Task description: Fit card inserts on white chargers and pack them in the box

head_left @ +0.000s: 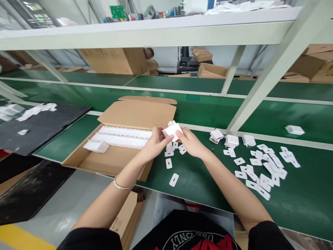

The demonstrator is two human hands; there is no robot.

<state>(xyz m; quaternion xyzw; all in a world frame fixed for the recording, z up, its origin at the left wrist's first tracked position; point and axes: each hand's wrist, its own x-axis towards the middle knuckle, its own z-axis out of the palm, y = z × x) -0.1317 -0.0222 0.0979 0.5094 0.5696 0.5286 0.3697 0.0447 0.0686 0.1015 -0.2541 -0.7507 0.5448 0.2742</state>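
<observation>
A white plug adapter [172, 131] with short prongs at its top is held between both hands over the green bench. My left hand [156, 143] grips its left side, thumb along the lower edge. My right hand [190, 140] pinches it from the right. Small white plates with a slot [169, 163] lie on the bench just below the hands. To the left, an open cardboard box [111, 163] holds rows of white pieces [122, 137] along its far side. One white block [96, 146] lies nearer its left end.
Many slotted white plates [262, 180] are scattered at the right, with several white adapters [231, 141] behind them. Another adapter [295, 130] lies farther right. A slanted shelf post [270, 69] rises behind the bench. A black mat [49, 121] is at the left.
</observation>
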